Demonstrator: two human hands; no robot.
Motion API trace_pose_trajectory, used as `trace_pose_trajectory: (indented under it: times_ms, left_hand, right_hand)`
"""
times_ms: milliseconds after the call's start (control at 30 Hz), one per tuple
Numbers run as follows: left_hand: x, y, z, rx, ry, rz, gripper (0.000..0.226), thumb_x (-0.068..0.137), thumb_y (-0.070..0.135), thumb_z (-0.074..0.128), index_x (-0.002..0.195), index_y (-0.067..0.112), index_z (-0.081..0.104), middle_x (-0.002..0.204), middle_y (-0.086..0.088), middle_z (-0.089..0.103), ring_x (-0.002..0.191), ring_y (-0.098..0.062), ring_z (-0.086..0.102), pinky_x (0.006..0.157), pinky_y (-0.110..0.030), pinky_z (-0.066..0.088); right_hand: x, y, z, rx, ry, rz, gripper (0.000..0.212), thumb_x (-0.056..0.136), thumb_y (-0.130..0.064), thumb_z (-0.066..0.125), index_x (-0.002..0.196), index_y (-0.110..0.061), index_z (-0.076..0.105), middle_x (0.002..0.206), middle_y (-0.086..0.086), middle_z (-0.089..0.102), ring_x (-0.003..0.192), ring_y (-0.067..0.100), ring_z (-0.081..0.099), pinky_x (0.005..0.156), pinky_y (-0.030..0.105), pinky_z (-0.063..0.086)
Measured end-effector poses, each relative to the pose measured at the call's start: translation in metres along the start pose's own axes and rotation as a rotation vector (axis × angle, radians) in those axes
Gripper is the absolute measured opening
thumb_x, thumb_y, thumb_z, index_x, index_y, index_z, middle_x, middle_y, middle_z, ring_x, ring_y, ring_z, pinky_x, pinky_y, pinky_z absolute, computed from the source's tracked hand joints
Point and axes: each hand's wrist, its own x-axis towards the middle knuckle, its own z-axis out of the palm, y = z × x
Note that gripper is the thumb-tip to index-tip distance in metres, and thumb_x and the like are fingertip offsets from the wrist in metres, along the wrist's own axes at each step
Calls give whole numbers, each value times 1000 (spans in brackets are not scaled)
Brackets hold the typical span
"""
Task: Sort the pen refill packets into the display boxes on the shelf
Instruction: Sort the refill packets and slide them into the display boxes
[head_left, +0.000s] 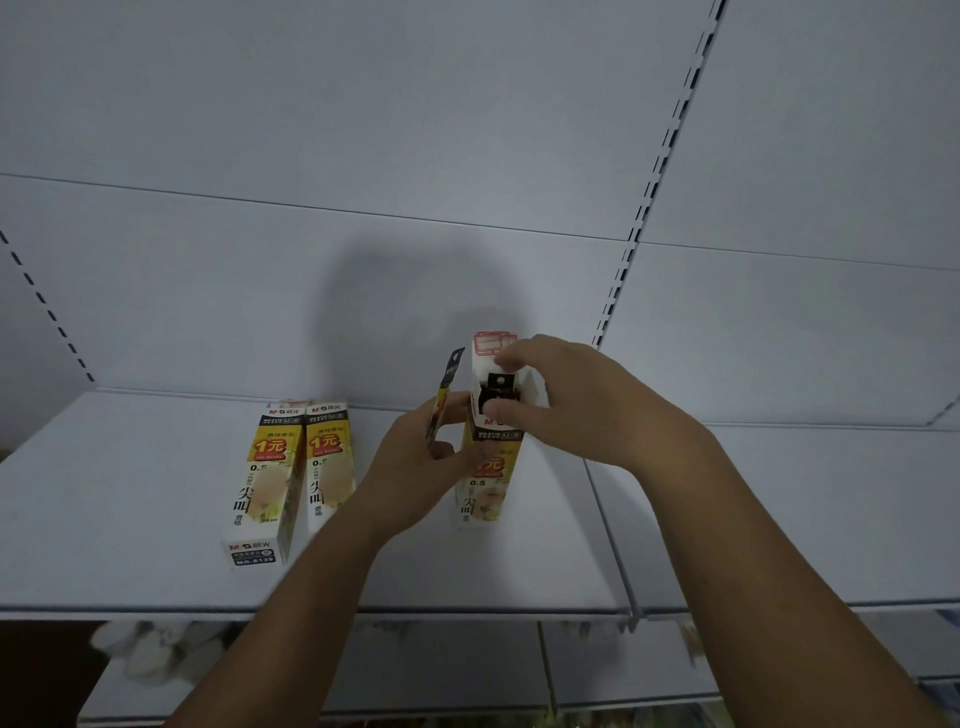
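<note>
Pinching the open top of the box with my right hand, I grip a packet in my left hand; skewed insertion may topple the tall box.

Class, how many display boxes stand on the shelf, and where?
3. Two stand side by side at left: outer box, inner box. The third box is at centre, held by the right hand. None seems hidden.
</note>
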Motion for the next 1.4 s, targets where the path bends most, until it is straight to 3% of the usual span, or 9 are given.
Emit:
trace_pose_trajectory:
  times_ms: [233, 500, 700, 833, 900, 967, 1133, 1267, 1400]
  left_hand:
    - [-3, 0, 0, -29, -14, 8, 34, 93, 30, 75, 124, 41, 64, 123, 17, 72, 51, -3, 58, 56, -17, 49]
    - [-1, -5, 1, 7, -15, 30, 33, 96, 28, 72, 126, 40, 62, 123, 24, 70, 49, -10, 55, 57, -18, 51]
    - [-1, -5, -2, -23, -10, 1, 35, 94, 16, 77, 119, 39, 67, 118, 20, 74, 49, -7, 51, 56, -17, 48]
    - [2, -5, 0, 30, -41, 33, 32, 94, 18, 78, 118, 36, 68, 119, 21, 73, 55, -15, 58, 62, -26, 55]
    - [3, -5, 0, 46, -56, 33, 28, 93, 19, 78, 117, 33, 70, 116, 21, 73, 66, -25, 64, 68, -29, 57]
    - [3, -4, 1, 93, -59, 34, 28, 93, 22, 79, 115, 36, 68, 112, 25, 73, 69, -18, 68, 67, -19, 54]
    - [3, 1, -1, 124, -19, 29, 29, 92, 24, 80, 106, 44, 65, 106, 32, 71, 81, -6, 72, 68, -7, 49]
    - [1, -4, -4, 52, 6, 5, 24, 90, 24, 81, 109, 34, 70, 99, 18, 76, 86, -4, 71, 69, -14, 53]
    - [0, -7, -3, 38, 8, 7, 35, 90, 25, 81, 116, 42, 66, 110, 25, 71, 95, -7, 65, 72, -20, 56]
  right_hand:
    - [-3, -7, 1, -8, -84, -61, 38, 87, -62, 70, 111, -33, 64, 107, -14, 62, 94, 10, 63, 84, 40, 57]
    - [1, -13, 6, -84, -159, -51, 50, 85, -62, 72, 119, -33, 50, 106, -10, 66, 91, 10, 64, 82, 40, 58]
    - [0, -13, 3, 118, 188, -88, 46, 90, -60, 68, 128, -34, 60, 115, -19, 64, 98, 0, 60, 85, 27, 50]
    - [6, -20, 9, 196, 145, -127, 55, 94, -40, 74, 144, -31, 53, 126, -19, 61, 112, 0, 59, 97, 24, 50]
    - [10, -25, 12, 191, 106, -140, 44, 93, -34, 76, 134, -32, 61, 114, -23, 62, 89, 0, 62, 83, 19, 50]
    - [13, -27, 15, 213, 118, -140, 20, 90, -30, 79, 107, -32, 69, 97, -23, 65, 70, 3, 59, 69, 20, 48]
    - [11, -22, 11, 314, 195, -155, 11, 93, -24, 76, 88, -28, 68, 80, -19, 65, 71, 4, 60, 65, 14, 46]
    - [8, -15, 1, 501, 425, -105, 13, 101, -18, 66, 111, -22, 73, 101, -12, 72, 91, 3, 67, 75, 17, 53]
    - [2, -4, -18, 800, 720, -44, 17, 100, -3, 64, 112, -11, 74, 106, 4, 75, 91, 14, 75, 79, 30, 63]
